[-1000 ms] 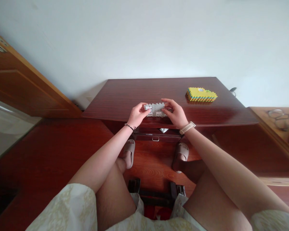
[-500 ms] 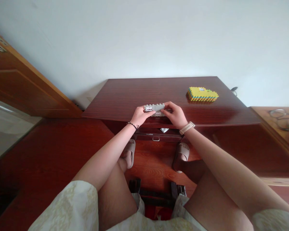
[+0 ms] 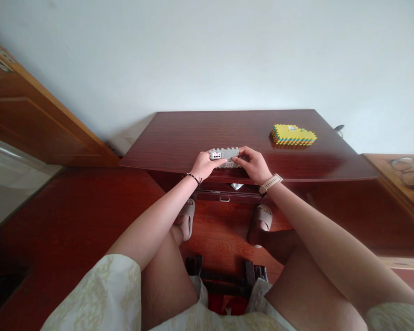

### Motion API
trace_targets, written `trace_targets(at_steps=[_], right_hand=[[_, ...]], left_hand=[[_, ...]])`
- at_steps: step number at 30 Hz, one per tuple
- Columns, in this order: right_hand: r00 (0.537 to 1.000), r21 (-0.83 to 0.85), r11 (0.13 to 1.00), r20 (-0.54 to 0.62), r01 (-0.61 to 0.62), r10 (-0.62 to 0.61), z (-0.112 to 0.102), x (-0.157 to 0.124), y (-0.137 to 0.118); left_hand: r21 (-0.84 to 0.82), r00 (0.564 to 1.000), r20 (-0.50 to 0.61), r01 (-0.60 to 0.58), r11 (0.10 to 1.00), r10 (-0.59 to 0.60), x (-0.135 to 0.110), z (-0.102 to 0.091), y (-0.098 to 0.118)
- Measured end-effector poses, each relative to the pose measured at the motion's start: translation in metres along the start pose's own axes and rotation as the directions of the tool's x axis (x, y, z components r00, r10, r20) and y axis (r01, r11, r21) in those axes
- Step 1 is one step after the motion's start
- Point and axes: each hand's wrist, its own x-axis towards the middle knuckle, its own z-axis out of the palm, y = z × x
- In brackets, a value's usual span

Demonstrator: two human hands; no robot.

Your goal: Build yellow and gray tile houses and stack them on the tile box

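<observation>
Both your hands are on a grey castle-shaped block (image 3: 225, 156), which sits at 12 o'clock from your knees, over the front edge of the dark reddish-brown wooden surface (image 3: 193, 138). I can't tell whether it touches the surface. Your left hand (image 3: 205, 166) grips its left end, and your right hand (image 3: 253, 165) grips its right end, the fingers (image 3: 239, 159) curled over the front. Both sets of fingers are closed on the block. A stack of yellow foam puzzle tiles with multicoloured edges (image 3: 292, 135) lies on the surface at 1 o'clock from your hands, well apart from them. A pair of glasses (image 3: 410, 171) rests on a lighter wooden shelf (image 3: 382, 168) at 3 o'clock.
</observation>
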Motion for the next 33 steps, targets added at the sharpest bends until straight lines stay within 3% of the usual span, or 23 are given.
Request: trace_targets(at_steps=[11,17,25,33], right_hand=[[0.999,-0.098,0.995,0.032,-0.011,0.015,-0.012,0.001,0.001],[0.998,-0.042,0.998,0.037,-0.055,0.057,-0.021,-0.003,0.002],[0.998,-0.004,0.998,0.037,-0.058,0.058,-0.019,-0.001,0.007],[0.998,-0.153,0.988,0.068,0.006,0.004,-0.017,0.003,0.005]], left_hand=[[0.025,0.999,-0.041,-0.009,1.000,0.010,-0.001,-0.002,0.004],[0.045,0.999,-0.035,0.002,0.999,-0.001,-0.004,-0.001,0.009],[-0.001,1.000,-0.020,0.022,1.000,-0.022,-0.008,-0.002,0.016],[0.031,0.999,0.031,0.016,0.999,-0.017,-0.006,-0.004,0.017]])
